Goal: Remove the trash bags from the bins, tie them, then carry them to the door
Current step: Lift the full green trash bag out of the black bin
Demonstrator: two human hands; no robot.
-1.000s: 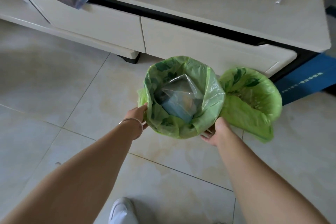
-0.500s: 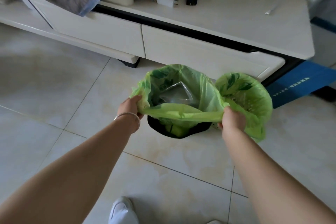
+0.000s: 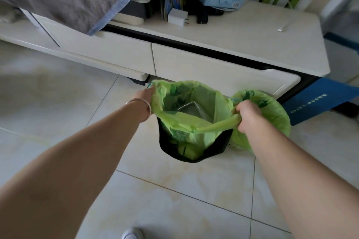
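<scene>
green trash bag (image 3: 191, 122) rim gripped by right hand (image 3: 247, 115); left hand (image 3: 142, 96) apparently grips too.

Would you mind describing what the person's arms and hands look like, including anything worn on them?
Both forearms are bare, with no sleeves in view and no gloves on either hand. The left hand has a thin, plain, silvery bangle round its wrist. The right hand wears nothing visible: no watch, bracelet or ring can be made out.

pale tiled floor (image 3: 58, 103) beneath a low white cabinet (image 3: 223, 75).
</scene>
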